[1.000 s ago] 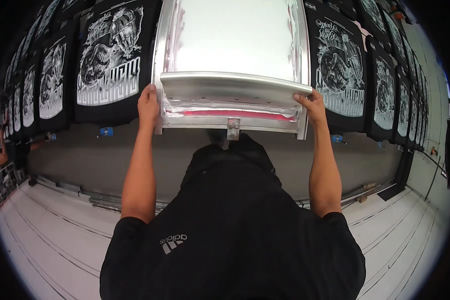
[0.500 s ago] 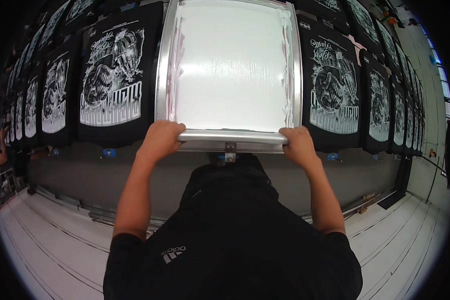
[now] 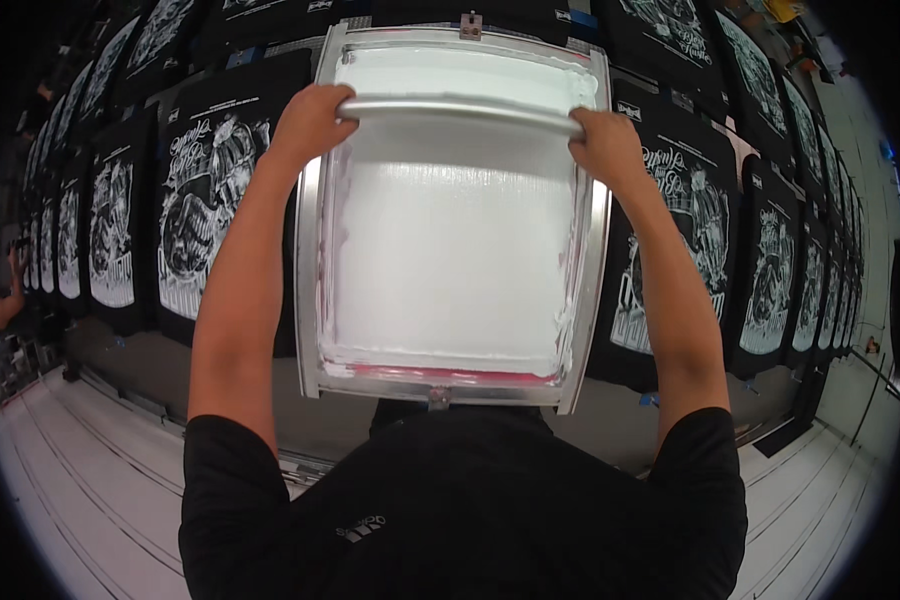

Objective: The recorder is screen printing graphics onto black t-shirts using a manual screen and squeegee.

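Note:
A long metal-handled squeegee (image 3: 460, 112) lies crosswise over the far part of a screen-printing frame (image 3: 309, 270). My left hand (image 3: 315, 122) is closed around its left end, and my right hand (image 3: 610, 145) grips the right end. White ink (image 3: 450, 270) coats the mesh on both sides of the squeegee, with thicker ridges along the side edges. Pinkish-red streaks show near the frame's front edge. The squeegee's blade is hidden under the handle, and what lies below the screen cannot be seen.
Black T-shirts with white printed designs (image 3: 210, 200) lie in rows to the left, and more printed shirts (image 3: 685, 230) lie to the right. Metal clamps (image 3: 471, 25) sit at the frame's far and near edges. Another person's arm (image 3: 10, 300) shows at the far left.
Both hands have moved the squeegee away from me, from the frame's near edge to its far part. My arms now stretch forward, and the view has shifted.

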